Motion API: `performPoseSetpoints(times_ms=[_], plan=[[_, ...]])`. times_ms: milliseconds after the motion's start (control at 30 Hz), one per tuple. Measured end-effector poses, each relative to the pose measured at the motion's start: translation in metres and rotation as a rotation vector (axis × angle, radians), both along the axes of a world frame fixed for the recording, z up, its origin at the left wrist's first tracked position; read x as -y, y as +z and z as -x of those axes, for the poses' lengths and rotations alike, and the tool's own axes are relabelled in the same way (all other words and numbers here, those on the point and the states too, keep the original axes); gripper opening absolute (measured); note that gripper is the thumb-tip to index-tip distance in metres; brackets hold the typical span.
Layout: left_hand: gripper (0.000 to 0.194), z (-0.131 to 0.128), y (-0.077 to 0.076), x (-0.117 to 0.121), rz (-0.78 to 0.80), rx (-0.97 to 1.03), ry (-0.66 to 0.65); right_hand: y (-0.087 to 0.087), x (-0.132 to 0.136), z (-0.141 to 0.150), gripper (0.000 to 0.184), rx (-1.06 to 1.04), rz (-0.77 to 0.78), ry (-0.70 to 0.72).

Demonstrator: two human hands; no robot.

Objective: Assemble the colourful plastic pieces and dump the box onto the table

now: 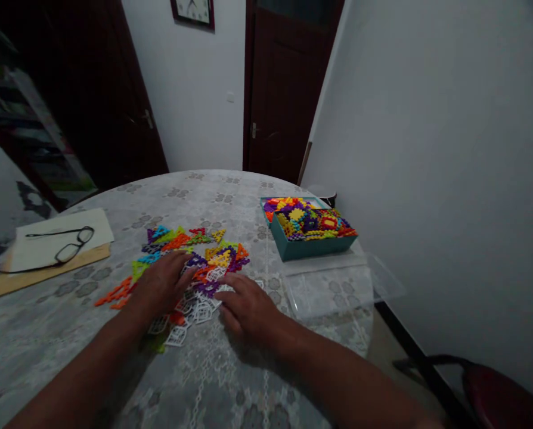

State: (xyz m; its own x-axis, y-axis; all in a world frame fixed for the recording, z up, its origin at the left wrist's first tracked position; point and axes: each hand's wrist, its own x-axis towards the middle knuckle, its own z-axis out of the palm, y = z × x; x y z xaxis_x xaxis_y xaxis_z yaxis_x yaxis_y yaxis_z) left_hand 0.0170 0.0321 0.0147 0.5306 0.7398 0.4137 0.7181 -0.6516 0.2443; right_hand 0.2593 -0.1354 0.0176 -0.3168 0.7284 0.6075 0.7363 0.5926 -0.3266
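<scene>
A loose pile of colourful lattice-like plastic pieces (222, 257) in orange, purple, yellow, green and blue lies on the table. White openwork pieces (203, 311) are scattered at the pile's near side. My left hand (159, 283) rests over the left part of the pile, thumb and forefinger apart, hiding some pieces beneath it. At the right edge, my right hand (247, 302) has its fingers spread, the tips touching white pieces. Neither hand visibly grips a piece. An orange piece (117, 293) lies left of my left wrist.
A teal box (313, 247) full of similar pieces stands at the right, overlapping its teal lid or tray (263, 208). A clear plastic cover (333, 292) lies in front. Eyeglasses (72, 247) sit on paper and a brown envelope (47, 274) at left. The round table's cloth (222, 381) is patterned.
</scene>
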Motion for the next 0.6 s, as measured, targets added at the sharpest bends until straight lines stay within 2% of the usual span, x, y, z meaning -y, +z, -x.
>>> performPoseSetpoints(times_ms=[100,167,233,333,367,433,500,600], plan=[[0.055,-0.04,0.033,0.019,0.072,0.15,-0.004,0.053,0.014,-0.032,0.027,-0.157,-0.15,-0.089],[0.053,-0.072,0.054,0.034,0.161,0.204,-0.02,0.083,0.022,-0.076,0.027,-0.237,-0.253,-0.242],[0.052,-0.103,0.069,0.046,0.271,0.269,-0.034,0.101,0.026,-0.136,0.028,-0.272,-0.3,-0.445],[0.057,-0.148,0.074,0.055,0.568,0.436,-0.094,0.105,0.027,-0.237,0.036,-0.278,-0.218,-0.823],[0.059,-0.161,0.072,0.055,0.669,0.483,-0.117,0.103,0.027,-0.267,0.039,-0.284,-0.13,-0.94],[0.06,-0.186,0.067,0.053,0.799,0.547,-0.121,0.097,0.028,-0.318,0.042,-0.319,0.099,-1.079],[0.058,-0.207,0.062,0.049,0.902,0.555,-0.078,0.091,0.028,-0.353,0.038,-0.355,0.203,-1.115],[0.053,-0.234,0.061,0.042,1.0,0.514,-0.019,0.082,0.023,-0.377,0.025,-0.423,0.323,-1.086]])
